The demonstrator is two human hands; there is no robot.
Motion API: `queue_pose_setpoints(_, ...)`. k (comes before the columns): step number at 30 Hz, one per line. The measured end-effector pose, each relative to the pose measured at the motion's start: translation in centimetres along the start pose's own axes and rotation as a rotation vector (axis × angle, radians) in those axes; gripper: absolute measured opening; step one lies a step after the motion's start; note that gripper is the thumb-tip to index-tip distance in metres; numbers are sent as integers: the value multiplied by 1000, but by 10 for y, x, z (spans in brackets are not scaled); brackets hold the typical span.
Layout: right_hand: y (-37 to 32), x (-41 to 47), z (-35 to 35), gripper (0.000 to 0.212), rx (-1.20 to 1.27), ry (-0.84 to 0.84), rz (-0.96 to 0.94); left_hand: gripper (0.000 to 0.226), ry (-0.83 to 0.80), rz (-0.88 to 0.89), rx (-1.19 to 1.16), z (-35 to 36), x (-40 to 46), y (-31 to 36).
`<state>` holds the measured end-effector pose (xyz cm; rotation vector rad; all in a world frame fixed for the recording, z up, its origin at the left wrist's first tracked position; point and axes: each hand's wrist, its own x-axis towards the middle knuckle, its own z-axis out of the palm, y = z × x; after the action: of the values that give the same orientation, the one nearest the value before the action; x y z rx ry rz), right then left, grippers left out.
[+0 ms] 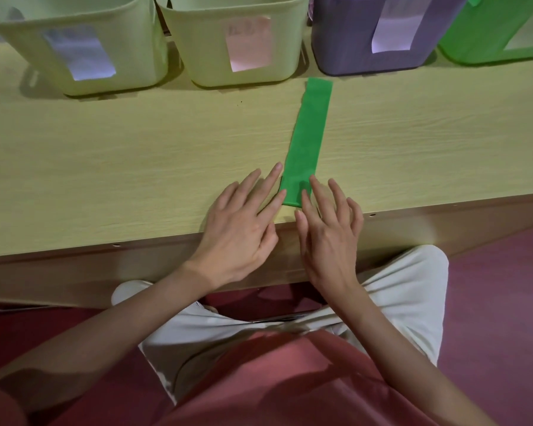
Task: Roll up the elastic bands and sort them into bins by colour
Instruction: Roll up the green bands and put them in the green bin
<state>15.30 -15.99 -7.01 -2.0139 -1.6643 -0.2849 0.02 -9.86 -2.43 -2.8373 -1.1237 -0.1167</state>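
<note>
A green elastic band [308,136] lies flat and stretched out lengthwise on the wooden table [120,167], running from near the bins down to the front edge. My left hand [243,229] rests at the band's near left corner with straight fingers touching its edge. On the right side, my right hand [330,238] presses straight fingers onto the band's near end. A green bin [505,29] stands at the back right, beside a purple bin [379,35].
Two pale cream bins [83,47] [240,44] stand at the back left and middle, each with a paper label. The table's front edge [136,244] runs just under my wrists. Below it are my lap and a reddish floor.
</note>
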Motion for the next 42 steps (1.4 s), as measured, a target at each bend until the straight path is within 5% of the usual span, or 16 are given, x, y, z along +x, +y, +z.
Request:
queue_pose_setpoints(8,-8,10,15,23,-31,182,136,63,-39,-42,17,1,6,7)
queue_pose_setpoints(16,-18,19,14,11,260,310,237,64,-42,-57,21,3,8,8)
queue_pose_setpoints(21,-7,20,11,3,434,263,78,65,-29,-56,-5,4,14,5)
queue_pose_setpoints(33,26,39,-1,12,373,54,-36,65,-47,-63,-37,5,32,-2)
queue_pose_setpoints(37,27,44,-3,11,374,-4,-62,60,57,-23,-260,5,36,-10)
queue_pose_setpoints(42,29,42,0,11,377,10,-67,22,217,-44,-564,15,43,-14)
